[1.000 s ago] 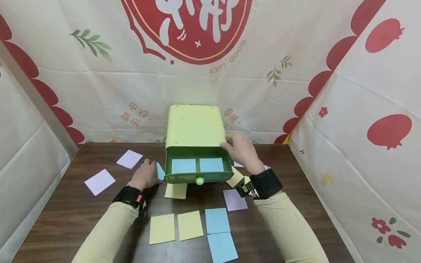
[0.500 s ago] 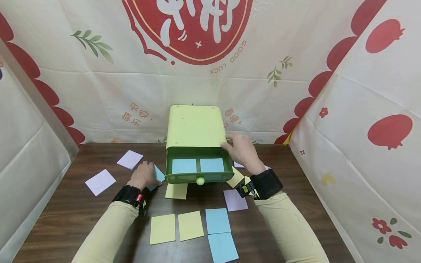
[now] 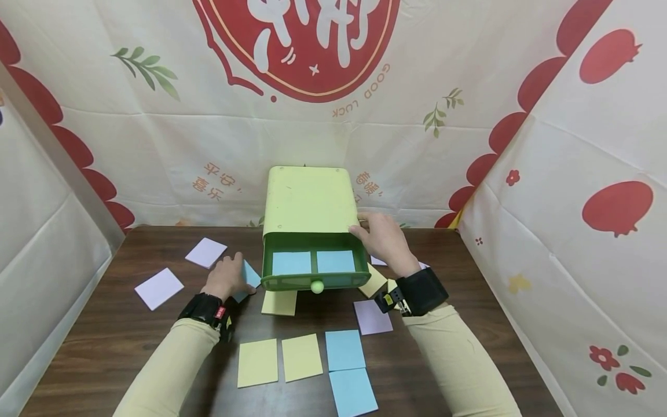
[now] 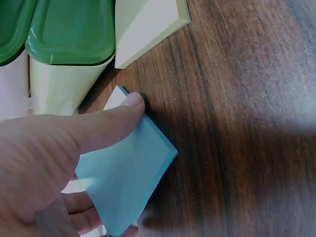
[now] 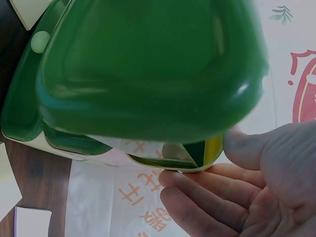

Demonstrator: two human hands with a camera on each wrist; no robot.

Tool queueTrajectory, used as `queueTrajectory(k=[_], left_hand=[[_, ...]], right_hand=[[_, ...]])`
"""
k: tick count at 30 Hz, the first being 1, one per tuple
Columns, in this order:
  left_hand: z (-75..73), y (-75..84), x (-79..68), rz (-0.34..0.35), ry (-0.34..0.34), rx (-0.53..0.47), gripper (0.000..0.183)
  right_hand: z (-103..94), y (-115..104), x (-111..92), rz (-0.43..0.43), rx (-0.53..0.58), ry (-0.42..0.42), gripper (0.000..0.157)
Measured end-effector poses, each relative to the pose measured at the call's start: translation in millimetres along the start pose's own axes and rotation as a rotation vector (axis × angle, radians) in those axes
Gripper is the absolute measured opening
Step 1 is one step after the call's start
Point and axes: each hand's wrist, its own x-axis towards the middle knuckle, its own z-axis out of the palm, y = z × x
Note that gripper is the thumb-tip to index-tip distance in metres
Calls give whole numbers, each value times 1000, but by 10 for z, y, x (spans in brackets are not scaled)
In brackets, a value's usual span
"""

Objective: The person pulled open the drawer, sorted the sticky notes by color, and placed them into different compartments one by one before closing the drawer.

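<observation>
A pale-green drawer box (image 3: 310, 200) stands at the back of the table, its top drawer (image 3: 281, 282) pulled out. Two blue sticky-note pads lie in it, a left pad (image 3: 292, 263) and a right pad (image 3: 335, 262), with a divider between them. Left of the box, my left hand (image 3: 228, 278) holds another blue sticky-note pad (image 4: 128, 168), thumb across its face and fingers behind. My right hand (image 3: 385, 240) grips the box's right side wall. In the right wrist view, the thumb (image 5: 242, 148) is at the opening's edge and the fingers lie along the outside.
Two yellow pads (image 3: 257, 363) and two blue pads (image 3: 345, 350) lie at the front of the table. Lilac pads (image 3: 158, 288) are at left, and another lilac pad (image 3: 372, 317) is at right. A yellow pad (image 3: 278, 303) sits just before the box. Printed cloth (image 3: 406, 162) hangs behind.
The blue pad in my left hand has turned and shows more of its face. The left fingers have shifted slightly on it. My right hand and the box have stayed put.
</observation>
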Motion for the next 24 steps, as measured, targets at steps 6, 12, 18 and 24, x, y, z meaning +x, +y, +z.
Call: queueTrajectory(k=[6, 12, 18, 24], left_hand=[[-12, 21, -3, -7, -10, -4, 85], [-87, 22, -24, 37, -3, 28, 69], [-193, 25, -47, 55, 34, 66, 25], [-273, 49, -87, 54, 49, 77, 32]], right_hand=[[-4, 3, 4, 2, 4, 0, 37], [-16, -8, -3, 7, 0, -3, 37], [-11, -7, 2, 10, 0, -4, 36], [-2, -5, 8, 16, -1, -3, 35]])
